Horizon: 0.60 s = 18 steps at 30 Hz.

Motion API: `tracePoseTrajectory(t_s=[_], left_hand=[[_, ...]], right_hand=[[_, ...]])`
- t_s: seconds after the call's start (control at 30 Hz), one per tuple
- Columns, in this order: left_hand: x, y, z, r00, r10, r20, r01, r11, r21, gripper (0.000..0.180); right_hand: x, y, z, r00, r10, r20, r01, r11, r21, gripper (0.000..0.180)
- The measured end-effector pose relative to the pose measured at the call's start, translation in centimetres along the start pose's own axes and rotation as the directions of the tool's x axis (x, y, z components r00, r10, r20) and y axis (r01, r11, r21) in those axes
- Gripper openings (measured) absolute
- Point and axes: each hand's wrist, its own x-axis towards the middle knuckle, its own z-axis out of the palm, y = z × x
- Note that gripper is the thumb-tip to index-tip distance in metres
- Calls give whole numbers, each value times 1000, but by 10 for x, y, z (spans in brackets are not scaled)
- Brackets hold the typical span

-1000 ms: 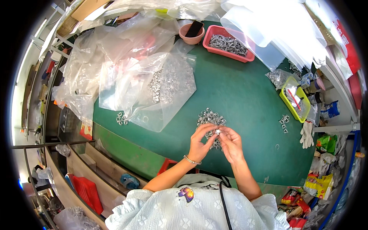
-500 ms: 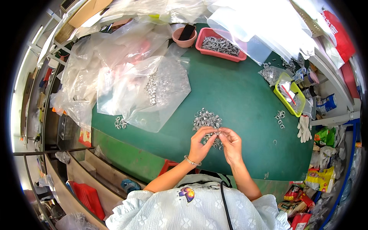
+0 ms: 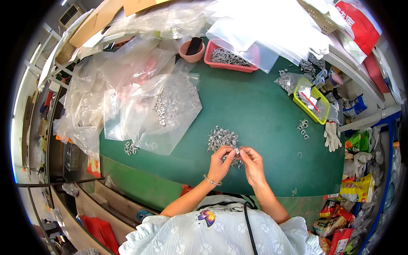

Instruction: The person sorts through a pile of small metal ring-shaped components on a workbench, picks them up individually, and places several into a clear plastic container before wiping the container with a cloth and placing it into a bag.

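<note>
Just below the centre of the frame, the left hand [image 3: 220, 163] and the right hand [image 3: 251, 163] meet fingertip to fingertip over the green table [image 3: 255, 106]. Between them they pinch one small metal ring [image 3: 237, 150], each hand clenched on it with thumb and forefinger. It sits at the lower edge of the loose pile of metal rings [image 3: 222, 138], which lies touching the fingertips on the table. The step in hand looks like working a single ring taken from that pile, perhaps joining or checking it; the detail is too small to tell. The next move likely calls for a steady two-handed pinch and a fresh ring close by. At left centre lies a clear plastic bag of rings [image 3: 172, 108]; a red tray [image 3: 231, 57] of similar parts stands at upper centre.
</note>
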Motion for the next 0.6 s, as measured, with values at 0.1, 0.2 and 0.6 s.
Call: tracePoseTrajectory(t_s=[0.1,0.2,0.6], left_hand=[[0,-2,5,999,-7,34,6,998,56,10],[-3,-3,7,998,33,50,-41,984,172,13],[-4,-5,16,989,72,128,-103,961,256,15]], right_hand=[[0,5,-8,999,16,-41,-16,1000,-1,11],[2,10,-12,998,57,-35,-56,998,15,12],[-4,16,-32,993,98,-72,-95,994,49,12]])
